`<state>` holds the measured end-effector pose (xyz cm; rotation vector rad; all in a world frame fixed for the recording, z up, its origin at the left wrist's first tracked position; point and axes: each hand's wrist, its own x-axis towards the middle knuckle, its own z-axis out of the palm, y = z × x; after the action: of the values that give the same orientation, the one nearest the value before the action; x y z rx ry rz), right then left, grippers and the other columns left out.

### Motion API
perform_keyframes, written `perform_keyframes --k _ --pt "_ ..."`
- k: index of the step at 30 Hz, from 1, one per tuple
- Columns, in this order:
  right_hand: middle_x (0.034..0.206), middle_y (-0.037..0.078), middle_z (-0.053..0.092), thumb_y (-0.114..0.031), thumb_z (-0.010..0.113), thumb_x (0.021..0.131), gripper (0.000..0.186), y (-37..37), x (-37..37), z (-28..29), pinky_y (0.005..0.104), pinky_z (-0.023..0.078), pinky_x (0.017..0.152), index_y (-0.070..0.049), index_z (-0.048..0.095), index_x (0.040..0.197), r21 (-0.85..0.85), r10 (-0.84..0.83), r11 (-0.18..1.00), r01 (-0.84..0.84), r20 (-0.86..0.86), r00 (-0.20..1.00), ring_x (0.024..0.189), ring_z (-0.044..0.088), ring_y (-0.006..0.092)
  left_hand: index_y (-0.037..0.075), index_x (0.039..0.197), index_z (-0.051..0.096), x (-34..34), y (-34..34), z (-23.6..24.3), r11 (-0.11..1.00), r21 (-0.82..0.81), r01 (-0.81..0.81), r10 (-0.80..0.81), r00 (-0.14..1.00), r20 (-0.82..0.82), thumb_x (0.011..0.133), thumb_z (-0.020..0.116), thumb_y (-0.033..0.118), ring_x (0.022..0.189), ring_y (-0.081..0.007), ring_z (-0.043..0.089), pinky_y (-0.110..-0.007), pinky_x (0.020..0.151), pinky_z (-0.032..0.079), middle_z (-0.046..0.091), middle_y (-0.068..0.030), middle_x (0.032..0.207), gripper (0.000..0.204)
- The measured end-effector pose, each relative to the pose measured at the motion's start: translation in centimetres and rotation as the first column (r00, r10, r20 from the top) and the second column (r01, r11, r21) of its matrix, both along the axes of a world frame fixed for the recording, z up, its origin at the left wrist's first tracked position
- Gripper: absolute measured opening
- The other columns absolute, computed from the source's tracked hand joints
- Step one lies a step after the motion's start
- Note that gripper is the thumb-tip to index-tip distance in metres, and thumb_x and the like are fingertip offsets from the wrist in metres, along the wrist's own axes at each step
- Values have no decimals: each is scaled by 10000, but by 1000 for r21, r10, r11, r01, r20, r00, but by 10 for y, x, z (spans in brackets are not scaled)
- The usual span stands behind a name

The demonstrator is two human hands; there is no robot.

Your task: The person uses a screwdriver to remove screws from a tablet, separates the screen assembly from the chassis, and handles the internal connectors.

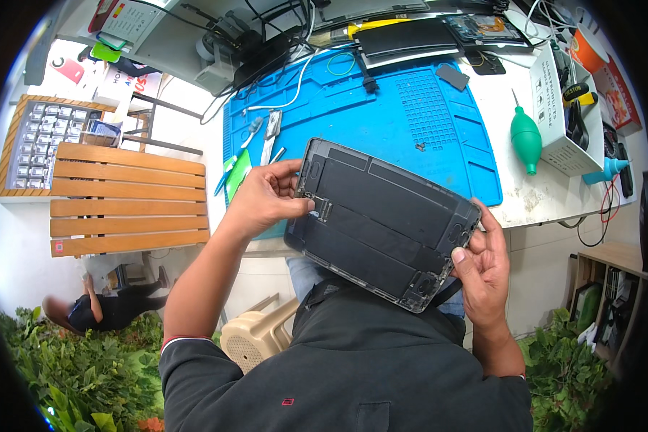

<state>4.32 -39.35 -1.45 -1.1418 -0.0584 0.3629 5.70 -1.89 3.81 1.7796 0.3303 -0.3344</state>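
Note:
An opened tablet housing, its screen off and its black battery panels showing, is held tilted above my lap at the bench's front edge. My left hand grips its left end, thumb on top near a small connector and fingers behind. At the lower right corner my right hand pinches the rim between thumb and fingers. Past the tablet lies a blue repair mat. On the mat near my left hand are a brush, a metal tool and a green card-like piece.
A green air blower stands on the bench at right, beside a white box of tools. Removed screens and an opened device lie along the back. Left are a slatted wooden bench and a plastic stool. Another person is farther off.

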Motion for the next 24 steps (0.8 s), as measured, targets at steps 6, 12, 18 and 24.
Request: perform_keyframes --k 6,12,18,24 --pt "1485 234 645 82 536 1070 752 -2 0 3 285 523 1056 80 178 1732 -5 40 999 -40 16 999 1286 678 183 -93 1477 661 0 -1 -2 999 31 -11 11 1000 14 808 845 2 817 -26 669 -194 760 543 771 2 975 700" --pt "1466 205 668 56 563 1059 777 4 -2 6 237 523 919 66 187 1739 -1 -14 1000 14 -6 1000 1141 689 112 -85 1470 672 3 2 0 999 27 30 -30 1000 8 826 818 -18 798 -21 652 -190 735 523 759 13 960 664" --pt "1448 184 686 30 582 1058 776 3 2 4 202 514 827 58 212 1740 -34 -12 999 13 18 1000 1039 687 62 -78 1486 655 3 2 2 999 -43 26 -27 999 -25 826 821 -34 933 -62 734 -225 867 585 807 -42 1084 682" --pt "1506 261 641 71 554 1059 740 -3 9 6 362 496 1165 106 217 1717 -8 32 999 -31 33 999 1369 664 250 -67 1496 645 6 0 10 991 -131 -14 2 996 -90 817 814 -44 1011 -120 784 -276 974 606 829 -101 1186 700"
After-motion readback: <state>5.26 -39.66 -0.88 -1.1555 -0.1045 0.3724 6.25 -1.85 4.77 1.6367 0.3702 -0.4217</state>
